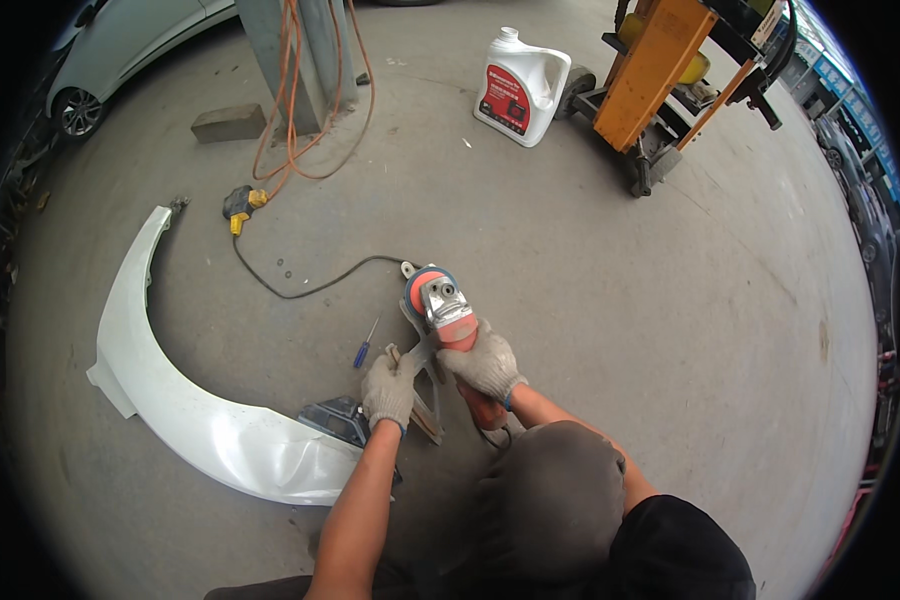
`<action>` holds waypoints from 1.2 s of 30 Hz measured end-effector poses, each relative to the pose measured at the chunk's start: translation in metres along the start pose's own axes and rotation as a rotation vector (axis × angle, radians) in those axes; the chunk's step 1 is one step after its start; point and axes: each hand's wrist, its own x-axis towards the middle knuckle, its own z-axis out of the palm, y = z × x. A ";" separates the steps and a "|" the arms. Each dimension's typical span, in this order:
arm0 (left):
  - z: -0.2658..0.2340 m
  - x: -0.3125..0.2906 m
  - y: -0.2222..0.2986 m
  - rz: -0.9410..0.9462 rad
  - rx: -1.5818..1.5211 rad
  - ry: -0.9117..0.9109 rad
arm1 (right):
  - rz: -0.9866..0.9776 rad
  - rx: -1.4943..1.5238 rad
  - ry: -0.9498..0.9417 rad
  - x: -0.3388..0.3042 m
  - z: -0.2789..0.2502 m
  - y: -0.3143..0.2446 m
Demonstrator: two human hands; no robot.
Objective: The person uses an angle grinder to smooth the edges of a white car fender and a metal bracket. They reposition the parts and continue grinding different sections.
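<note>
In a knitted glove, my right hand (485, 362) is wrapped round an orange angle grinder (457, 330) with a silver head. Its red-and-blue disc (417, 290) lies over the far end of a grey metal bracket (423, 355); whether they touch, I cannot tell. My left hand (388, 388), gloved too, is closed on the bracket's left side, its fingertips partly hidden. A blue-handled screwdriver (361, 354) rests on the floor just beyond that hand. A dark plastic part (335, 418) sits beside my left wrist, next to a dented, pale car fender (220, 430).
A black cord (300, 296) runs across the floor to a yellow-and-black connector (240, 208). An orange cable (292, 100) hangs by a grey post (310, 60), near a block (228, 123). Farther off stand a white jug (540, 75), an orange wheeled machine (650, 70) and a car (140, 45).
</note>
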 end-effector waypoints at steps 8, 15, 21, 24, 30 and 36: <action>0.001 0.002 -0.003 0.023 -0.012 0.024 | 0.018 0.006 -0.003 -0.004 -0.006 -0.005; -0.003 0.006 -0.006 -0.027 -0.042 -0.119 | 0.016 0.033 0.101 -0.014 -0.022 0.003; -0.030 0.018 -0.002 -0.052 -0.286 -0.028 | 0.061 0.052 0.086 -0.025 -0.047 -0.008; -0.059 0.035 0.004 -0.075 -0.455 0.122 | 0.057 0.039 0.062 -0.032 -0.052 -0.004; -0.078 0.081 -0.053 -0.202 -0.925 0.259 | 0.003 -0.049 -0.102 -0.038 -0.038 -0.010; -0.093 0.088 -0.093 -0.511 -1.342 0.129 | -0.011 0.039 -0.115 -0.035 -0.037 -0.025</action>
